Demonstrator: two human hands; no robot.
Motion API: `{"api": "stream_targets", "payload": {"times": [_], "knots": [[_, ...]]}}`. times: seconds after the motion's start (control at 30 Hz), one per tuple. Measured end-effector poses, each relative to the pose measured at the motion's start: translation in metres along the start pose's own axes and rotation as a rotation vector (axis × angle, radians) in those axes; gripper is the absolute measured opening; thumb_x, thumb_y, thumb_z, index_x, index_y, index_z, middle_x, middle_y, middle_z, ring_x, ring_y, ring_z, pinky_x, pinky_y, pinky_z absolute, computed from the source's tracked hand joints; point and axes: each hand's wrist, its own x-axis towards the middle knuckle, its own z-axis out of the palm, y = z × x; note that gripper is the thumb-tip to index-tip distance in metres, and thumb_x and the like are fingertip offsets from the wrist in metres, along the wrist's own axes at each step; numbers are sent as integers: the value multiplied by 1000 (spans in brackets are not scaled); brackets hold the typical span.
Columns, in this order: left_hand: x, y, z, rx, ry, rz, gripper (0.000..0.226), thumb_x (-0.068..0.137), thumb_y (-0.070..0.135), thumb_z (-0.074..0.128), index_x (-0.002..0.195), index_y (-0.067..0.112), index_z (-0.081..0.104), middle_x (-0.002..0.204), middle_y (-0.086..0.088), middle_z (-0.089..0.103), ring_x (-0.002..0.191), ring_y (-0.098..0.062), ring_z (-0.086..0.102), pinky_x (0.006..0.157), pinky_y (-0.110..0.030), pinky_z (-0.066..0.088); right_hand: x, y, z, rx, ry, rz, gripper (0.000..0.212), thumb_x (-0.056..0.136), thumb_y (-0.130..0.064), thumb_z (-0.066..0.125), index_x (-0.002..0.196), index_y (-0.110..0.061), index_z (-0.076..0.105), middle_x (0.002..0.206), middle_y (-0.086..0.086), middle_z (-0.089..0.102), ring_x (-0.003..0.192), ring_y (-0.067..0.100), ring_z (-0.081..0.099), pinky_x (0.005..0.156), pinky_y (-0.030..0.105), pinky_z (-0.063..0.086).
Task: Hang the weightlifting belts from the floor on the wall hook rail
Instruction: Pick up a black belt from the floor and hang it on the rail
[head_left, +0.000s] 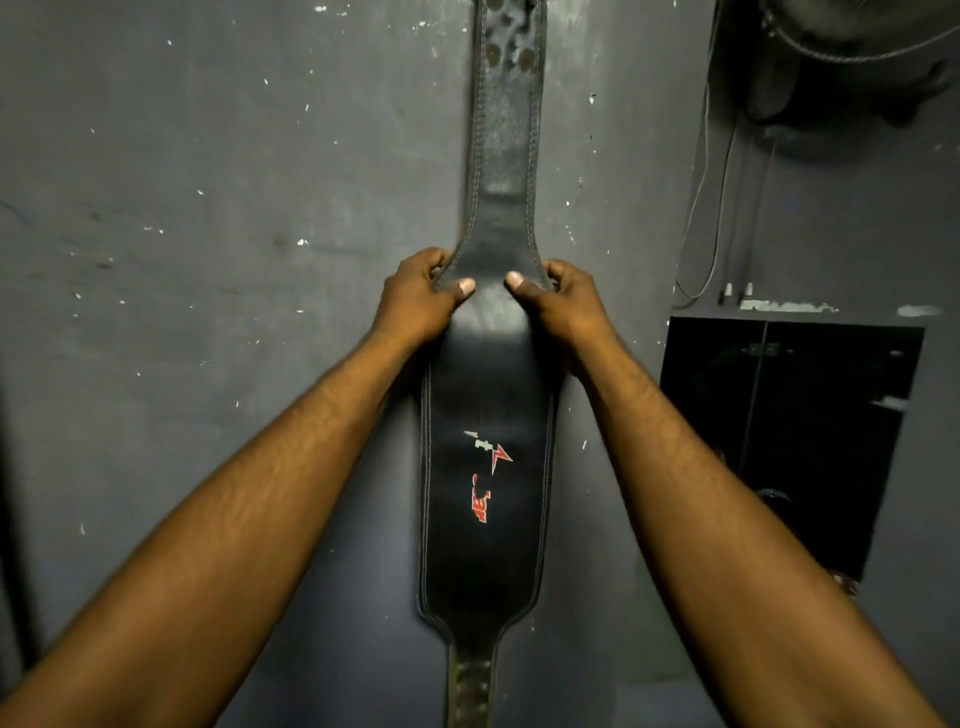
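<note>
Belt (488, 499): black, hanging flat against the grey wall (208, 208) — its top runs out of view, hook unseen.
Left hand (418, 299): gripping belt's left edge.
Right hand (563, 301): gripping right edge — thumbs on front.

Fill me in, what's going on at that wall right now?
A person holds a black belt upright against the grey wall. The left hand grips its left edge and the right hand its right edge, thumbs on the front, where the wide part narrows. The belt's top runs out of the picture, so the hook rail is not in view and I cannot tell whether it is hooked yet. A dark recess sits to the right.
</note>
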Motion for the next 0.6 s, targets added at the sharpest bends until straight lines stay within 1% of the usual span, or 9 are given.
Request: {"api": "stream_targets", "payload": {"times": [0.03, 0.07, 0.13, 0.2, 0.27, 0.37, 0.43, 0.5, 0.6], "knots": [[-5, 1, 2, 10, 32, 8, 27, 83, 29, 71, 108, 23, 67, 104, 3, 72, 99, -18, 68, 90, -30, 53, -3, -2, 1, -11, 23, 4, 30, 79, -39, 78, 99, -18, 69, 98, 4, 76, 94, 25, 73, 91, 49, 59], [-8, 0, 2, -14, 29, -9, 31, 81, 33, 71, 110, 26, 64, 108, 4, 71, 102, -18, 67, 93, -31, 53, -4, -2, 1, -22, 42, 11, 31, 78, -39, 79, 99, -19, 67, 100, 5, 75, 95, 25, 73, 90, 47, 59], [-18, -13, 2, -106, -15, -54, 41, 70, 42, 72, 107, 39, 56, 116, 3, 68, 108, -17, 66, 99, -41, 53, -12, 7, -2, 4, 25, 61, 44, 75, -35, 83, 109, -15, 62, 106, 7, 74, 98, 26, 72, 89, 45, 59], [-32, -39, 6, -165, -30, -93, 43, 62, 47, 74, 101, 43, 56, 114, 2, 70, 105, -18, 69, 96, -46, 55, -31, 28, -5, 73, -40, 144, 51, 77, -28, 83, 120, -12, 61, 110, 7, 74, 98, 24, 73, 90, 45, 59], [-44, -39, 11, -150, 23, -121, 40, 69, 43, 75, 104, 37, 59, 107, 3, 73, 99, -18, 70, 93, -42, 56, -41, 45, -3, 79, -33, 177, 46, 80, -31, 81, 120, -14, 64, 109, 5, 76, 97, 22, 74, 90, 45, 60], [-51, -30, 20, -74, 141, -79, 37, 86, 25, 71, 120, 21, 56, 111, 2, 71, 96, -14, 66, 90, -28, 52, -41, 43, 1, 83, 28, 175, 42, 81, -33, 79, 118, -17, 66, 108, 3, 76, 97, 22, 74, 90, 45, 60], [-64, -32, 23, -97, 136, -90, 36, 89, 23, 69, 121, 16, 54, 111, 2, 69, 95, -13, 65, 83, -23, 48, -45, 46, 1, 135, 7, 184, 46, 81, -31, 81, 120, -13, 65, 109, 5, 76, 98, 23, 74, 91, 46, 59], [-89, -49, 30, -76, 88, -129, 33, 89, 24, 70, 117, 15, 55, 108, 3, 68, 96, -13, 64, 81, -22, 46, -63, 67, 1, 124, -7, 217, 51, 78, -29, 83, 121, -11, 64, 111, 7, 76, 98, 24, 74, 91, 47, 59], [-120, -68, 38, -17, 51, -174, 28, 89, 25, 70, 113, 15, 60, 107, 2, 71, 96, -17, 65, 82, -22, 45, -91, 93, 4, 50, 26, 240, 47, 77, -34, 82, 118, -18, 65, 110, 3, 75, 98, 21, 74, 92, 46, 59]]}}
